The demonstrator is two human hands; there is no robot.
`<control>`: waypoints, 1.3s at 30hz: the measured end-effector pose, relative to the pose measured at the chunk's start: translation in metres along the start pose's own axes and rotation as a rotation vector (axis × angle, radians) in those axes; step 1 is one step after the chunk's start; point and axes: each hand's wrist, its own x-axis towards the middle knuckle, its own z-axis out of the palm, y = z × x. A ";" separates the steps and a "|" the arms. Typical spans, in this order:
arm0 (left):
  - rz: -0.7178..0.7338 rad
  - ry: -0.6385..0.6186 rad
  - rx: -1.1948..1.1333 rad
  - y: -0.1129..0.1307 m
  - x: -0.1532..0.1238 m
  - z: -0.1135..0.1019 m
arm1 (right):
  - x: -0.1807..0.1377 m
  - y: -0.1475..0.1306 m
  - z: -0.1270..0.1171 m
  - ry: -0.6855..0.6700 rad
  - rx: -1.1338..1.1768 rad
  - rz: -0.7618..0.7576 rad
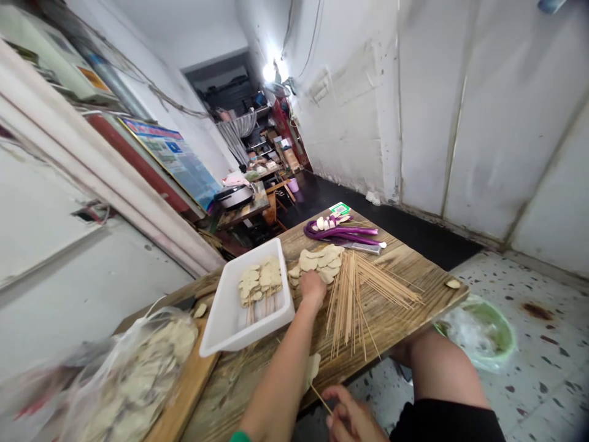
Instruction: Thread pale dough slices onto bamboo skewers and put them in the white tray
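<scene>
My left hand reaches into a pile of pale, thin food slices on the wooden table; its fingertips are hidden behind the back of the hand. Near the table's front edge, my right hand grips a thin wooden skewer by its lower part. One pale slice is threaded on the skewer's upper end. Bare skewers lie fanned out to the right of the pile. In a white plastic tray to the left, skewered slices lie in a stack.
Long purple eggplants and a knife lie toward the table's far end. At the lower left, a clear plastic bag of slices rests beside a wooden board. A green lined basin stands on the floor at right.
</scene>
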 end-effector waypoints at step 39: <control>-0.396 0.147 -1.196 -0.179 -0.174 -0.058 | -0.040 -0.032 -0.034 0.119 -0.466 -0.148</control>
